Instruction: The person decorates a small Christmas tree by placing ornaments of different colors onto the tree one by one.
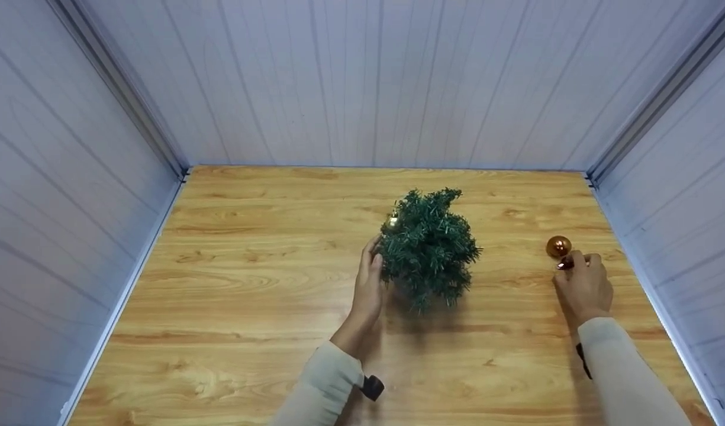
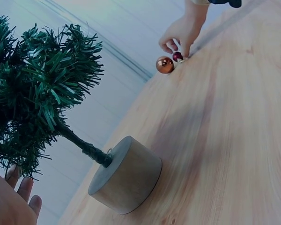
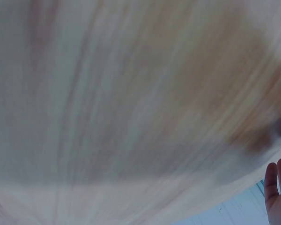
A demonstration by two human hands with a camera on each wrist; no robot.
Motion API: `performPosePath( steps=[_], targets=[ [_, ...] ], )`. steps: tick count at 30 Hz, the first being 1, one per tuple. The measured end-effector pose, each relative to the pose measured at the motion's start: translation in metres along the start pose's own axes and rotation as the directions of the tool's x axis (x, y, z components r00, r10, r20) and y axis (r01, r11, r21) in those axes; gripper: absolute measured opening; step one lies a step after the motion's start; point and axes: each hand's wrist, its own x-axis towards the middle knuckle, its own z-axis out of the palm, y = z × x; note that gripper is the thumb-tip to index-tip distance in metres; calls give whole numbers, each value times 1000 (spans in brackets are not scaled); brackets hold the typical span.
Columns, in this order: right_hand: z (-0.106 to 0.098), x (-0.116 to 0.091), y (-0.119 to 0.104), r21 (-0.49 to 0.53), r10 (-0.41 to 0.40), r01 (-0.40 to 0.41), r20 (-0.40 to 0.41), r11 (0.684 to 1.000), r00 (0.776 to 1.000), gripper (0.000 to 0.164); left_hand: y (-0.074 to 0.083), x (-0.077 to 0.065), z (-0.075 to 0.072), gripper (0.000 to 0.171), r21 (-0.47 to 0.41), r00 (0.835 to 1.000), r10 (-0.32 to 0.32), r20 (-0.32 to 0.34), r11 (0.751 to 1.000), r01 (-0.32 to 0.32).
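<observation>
A small artificial Christmas tree (image 1: 430,245) stands in the middle of the table, its round base (image 2: 131,180) resting on the wood. My left hand (image 1: 368,290) is at the tree's left side, its relaxed fingers touching the lower branches. A shiny gold bauble (image 1: 392,220) hangs among the needles just beyond those fingertips. Over at the right, my right hand (image 1: 586,287) pinches a dark red bauble (image 2: 177,56) between thumb and fingers, low over the table. A larger copper bauble (image 1: 558,246) lies right beside it. The right wrist view catches only a few fingers (image 3: 271,180) at its edge.
The wood-grain table (image 1: 250,278) is bounded by pale panelled walls at the left, the back (image 1: 362,83) and the right. The right forearm (image 1: 625,373) reaches in close to the right wall.
</observation>
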Motion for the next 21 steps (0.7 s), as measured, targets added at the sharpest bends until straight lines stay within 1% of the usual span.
performPosePath(
  steps=[3, 6, 15, 21],
  targets=[
    [1, 0, 1, 3, 2, -2, 14, 1000, 1000, 45, 0, 0, -1, 49, 13, 1000, -15, 10, 1000, 15],
    [1, -1, 1, 9, 8, -8, 18, 1000, 1000, 42, -1, 0, -1, 49, 18, 1000, -23, 19, 1000, 23],
    [0, -4, 6, 18, -7, 7, -3, 1000, 1000, 38, -1, 0, 1, 49, 20, 1000, -16, 3, 1000, 16],
    [-1, -6, 8, 117, 8, -6, -14, 993, 1000, 36, -3, 1, 2, 51, 30, 999, -34, 0, 999, 34]
  ],
)
